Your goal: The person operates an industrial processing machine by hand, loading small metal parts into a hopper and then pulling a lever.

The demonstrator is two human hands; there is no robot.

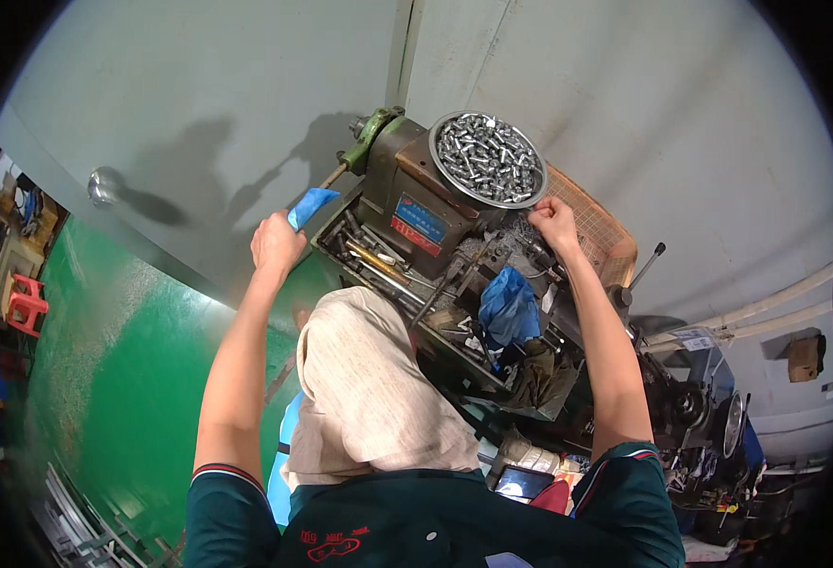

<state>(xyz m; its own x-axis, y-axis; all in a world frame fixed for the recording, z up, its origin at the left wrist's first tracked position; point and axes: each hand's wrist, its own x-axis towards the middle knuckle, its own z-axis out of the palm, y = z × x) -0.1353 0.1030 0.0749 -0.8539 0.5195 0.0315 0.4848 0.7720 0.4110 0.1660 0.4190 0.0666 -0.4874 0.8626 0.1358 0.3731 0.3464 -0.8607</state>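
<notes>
My left hand (277, 241) is wrapped round the end of a lever handle (312, 206) covered in blue material. The lever's rod runs up to a green pivot arm (371, 140) on the left end of a small bench machine (399, 194). My right hand (554, 222) is closed in a pinch at the machine's right side, just below the rim of a round metal bowl. Whatever its fingertips hold is too small to make out. The metal bowl (440, 170) sits on top of the machine, heaped with small shiny cylindrical metal parts (489, 156). Metal shavings (506, 241) lie beneath the right hand.
A tray of tools and rods (379, 265) fronts the machine, with a crumpled blue cloth (509, 305) at its right. A woven basket (598, 222) stands behind my right hand. Grey walls rise behind. A red stool (26, 305) stands far left on the green floor (132, 350).
</notes>
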